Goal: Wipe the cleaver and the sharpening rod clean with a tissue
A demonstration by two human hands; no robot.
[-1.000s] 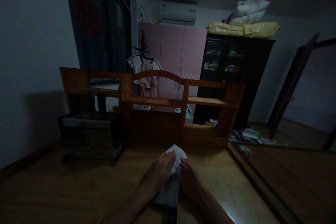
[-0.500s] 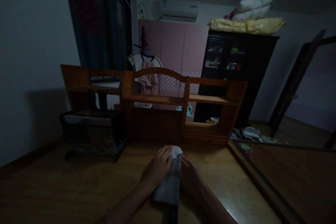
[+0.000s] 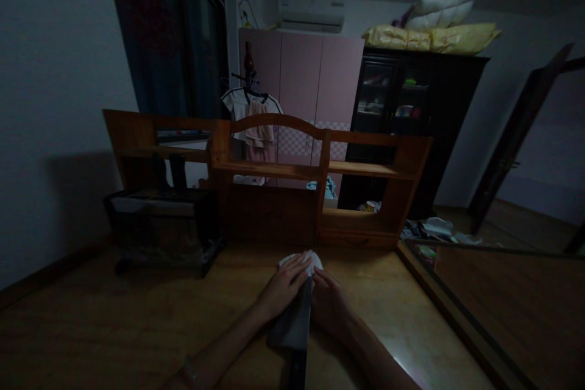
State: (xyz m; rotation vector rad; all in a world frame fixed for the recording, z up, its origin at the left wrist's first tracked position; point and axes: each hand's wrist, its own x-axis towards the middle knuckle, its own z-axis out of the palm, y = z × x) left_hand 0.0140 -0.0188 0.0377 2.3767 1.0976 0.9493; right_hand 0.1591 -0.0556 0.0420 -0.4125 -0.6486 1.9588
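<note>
A kitchen knife with a broad metal blade lies in front of me, its black handle toward me at the bottom edge. Over the blade's far end is a folded white cloth. My left hand lies across that cloth from the left, fingers together and bent over it. From the right, my right hand is closed at the blade's far end, its thumb beside the cloth. Its lower fingers are hidden.
On the left of the wooden table stands a dark knife block with black-handled tools in it. A wooden shelf unit spans the table's back. A raised rim runs along the right.
My left hand has moved slightly up and its fingers have straightened across the cloth. The cloth has shifted toward the blade's far end, baring more metal. The right hand stays about the same.
</note>
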